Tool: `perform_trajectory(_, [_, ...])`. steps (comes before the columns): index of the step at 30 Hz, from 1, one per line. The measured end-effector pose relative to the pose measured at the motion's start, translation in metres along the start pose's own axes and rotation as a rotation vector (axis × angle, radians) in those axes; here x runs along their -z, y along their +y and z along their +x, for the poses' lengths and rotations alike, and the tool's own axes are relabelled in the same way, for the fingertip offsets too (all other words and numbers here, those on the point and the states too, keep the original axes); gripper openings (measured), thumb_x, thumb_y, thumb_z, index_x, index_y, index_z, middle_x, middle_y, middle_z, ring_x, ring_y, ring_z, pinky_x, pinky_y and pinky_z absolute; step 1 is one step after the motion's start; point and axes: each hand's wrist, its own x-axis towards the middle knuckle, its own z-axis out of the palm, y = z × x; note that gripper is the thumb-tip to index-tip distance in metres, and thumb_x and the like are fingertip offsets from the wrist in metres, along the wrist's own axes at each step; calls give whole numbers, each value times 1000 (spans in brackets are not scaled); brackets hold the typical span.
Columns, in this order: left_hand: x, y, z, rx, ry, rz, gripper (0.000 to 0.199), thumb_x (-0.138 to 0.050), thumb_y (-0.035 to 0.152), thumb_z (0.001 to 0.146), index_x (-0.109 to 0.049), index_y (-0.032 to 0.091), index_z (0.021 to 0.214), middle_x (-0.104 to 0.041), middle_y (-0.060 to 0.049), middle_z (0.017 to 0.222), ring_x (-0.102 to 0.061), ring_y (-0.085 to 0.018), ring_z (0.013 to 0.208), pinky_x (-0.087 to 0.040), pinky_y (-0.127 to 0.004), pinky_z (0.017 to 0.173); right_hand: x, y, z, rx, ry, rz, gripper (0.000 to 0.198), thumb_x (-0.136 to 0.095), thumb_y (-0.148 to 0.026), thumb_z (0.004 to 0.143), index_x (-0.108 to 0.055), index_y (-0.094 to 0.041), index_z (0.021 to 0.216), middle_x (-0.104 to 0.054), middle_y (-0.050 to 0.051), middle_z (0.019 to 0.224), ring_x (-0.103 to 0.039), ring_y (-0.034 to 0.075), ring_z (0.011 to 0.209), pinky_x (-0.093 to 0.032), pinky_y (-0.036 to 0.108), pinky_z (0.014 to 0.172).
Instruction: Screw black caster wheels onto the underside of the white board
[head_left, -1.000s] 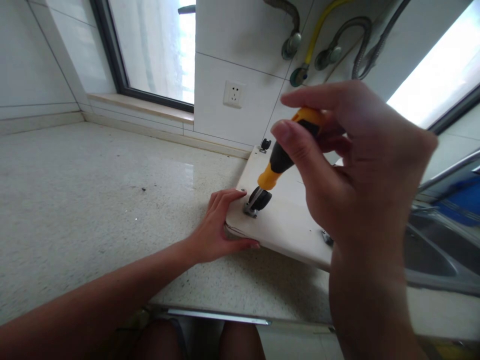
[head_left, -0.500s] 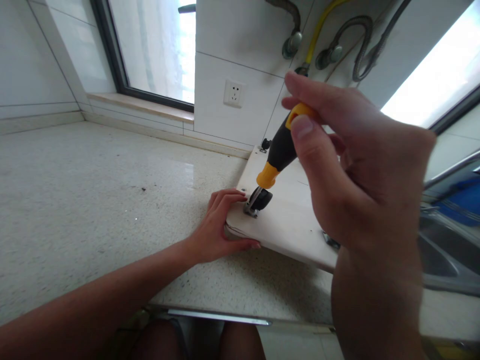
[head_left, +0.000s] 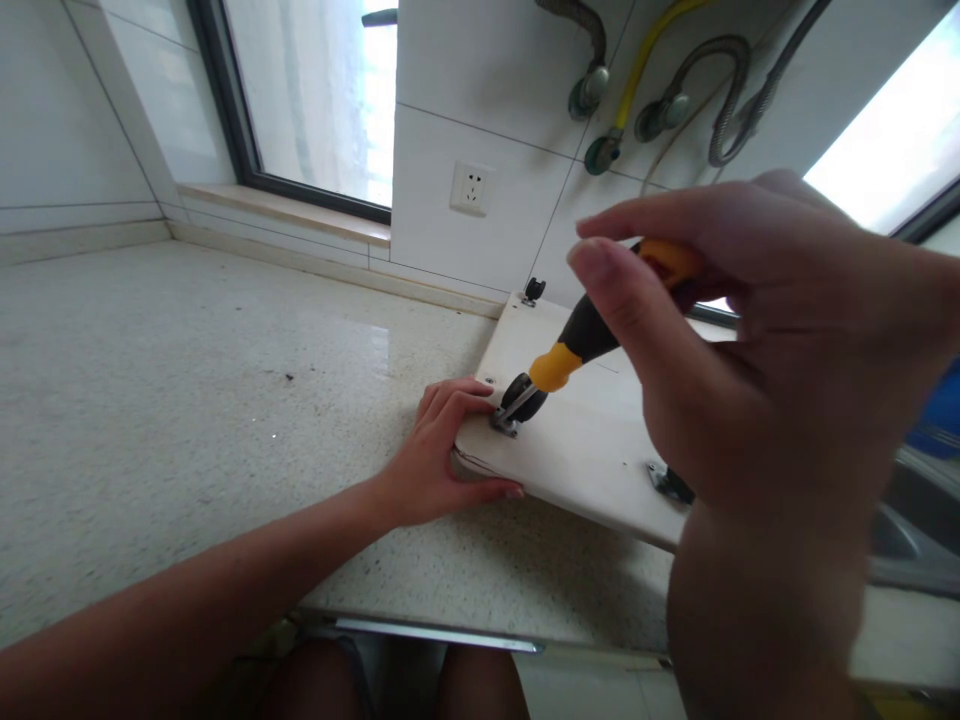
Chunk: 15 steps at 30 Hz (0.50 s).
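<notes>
Work on a white board [head_left: 577,450] lying on a speckled countertop [head_left: 262,350], its left part in full view and its right part hidden behind the right hand [head_left: 780,350]. The right hand is curled closed around the yellow-and-black handle of a screwdriver [head_left: 589,330], thumb along the near side and index finger reaching past it, unbent. The tool slants down to the left; its metal shaft passes just beside a black caster [head_left: 534,405] and reaches the metal bracket [head_left: 505,428] at the board's near left corner. Whether the tip sits in a screw is too small to tell. The left hand [head_left: 439,455] spans that same corner, partly open to the corner's width, with the fingers bent over the left edge and the thumb along the near edge. A second caster [head_left: 534,290] stands at the far left corner, and a metal fitting [head_left: 658,480] lies farther right along the near edge. Beyond, the tiled wall [head_left: 435,90] carries a socket [head_left: 472,188] and a yellow hose [head_left: 637,70]; a sink [head_left: 926,510] is at right.
</notes>
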Motion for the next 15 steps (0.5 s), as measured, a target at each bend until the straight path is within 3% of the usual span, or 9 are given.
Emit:
perform_trajectory(2, [0,0,0,5,1,1,80,-98,69,81,-61,33,142,-62,-11,153,-53,-37,146,-46,-59,125,-1,0,-1,-22,3,-57,25,-64,-47,111,-82,-42,128,-78,3,111,-74,26,95,-64,47,83])
perform_trajectory(6, [0,2,1,37,-10,-5,79,-99,68,80,-61,33,141,-63,-12,152,-54,-38,146,-47,-61,124,-1,4,-3,22,-78,156,44,-61,-29,111,-73,-42,151,-79,-2,132,-78,26,115,-68,47,99])
perform_trajectory(8, [0,2,0,40,-8,0,81,-100,67,78,-62,33,141,-63,-13,152,-54,-40,147,-46,-62,125,-1,5,-3,37,-70,168,42,-65,-30,109,-76,-43,147,-81,-2,126,-80,26,110,-69,46,94])
perform_trajectory(12, [0,1,0,33,2,9,82,-101,67,77,-62,33,140,-63,-12,153,-54,-40,148,-45,-63,126,-6,5,-2,-7,14,-103,33,-72,-49,106,-82,-37,135,-76,7,108,-71,27,87,-62,50,85])
perform_trajectory(15, [0,2,0,45,-9,7,81,-100,67,78,-62,33,140,-63,-12,153,-54,-39,148,-47,-62,125,-9,5,-3,31,-70,-7,44,-63,-42,110,-75,-30,150,-72,10,119,-71,28,104,-59,48,97])
